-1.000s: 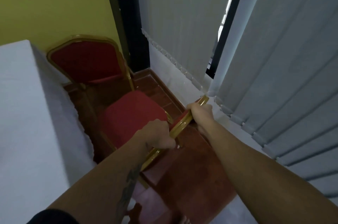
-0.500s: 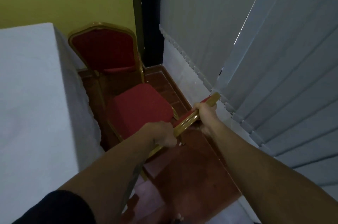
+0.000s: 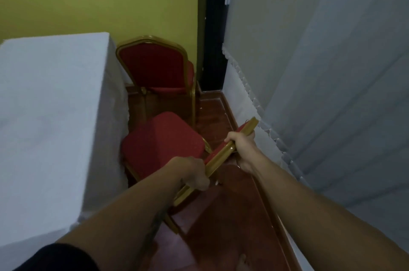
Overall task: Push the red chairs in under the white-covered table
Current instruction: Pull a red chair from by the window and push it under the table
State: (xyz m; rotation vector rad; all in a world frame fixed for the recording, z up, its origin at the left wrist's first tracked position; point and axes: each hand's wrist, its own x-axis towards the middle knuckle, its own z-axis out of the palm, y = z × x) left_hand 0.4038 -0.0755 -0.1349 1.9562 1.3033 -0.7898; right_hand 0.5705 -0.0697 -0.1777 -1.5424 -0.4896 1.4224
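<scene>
Both hands grip the gold-framed top rail of the near red-cushioned chair: the left hand has its fingers curled tight around the rail's lower end, the right hand wraps the rail nearer its upper end. The seat's left edge sits against the white cloth hanging from the long white-covered surface, so this looks like the pushing-in step for 1 of 2 chairs. The next move likely calls for a straight shove leftward, squaring the angled chair, while the second red chair with gold arched back stands beyond at the table's end.
</scene>
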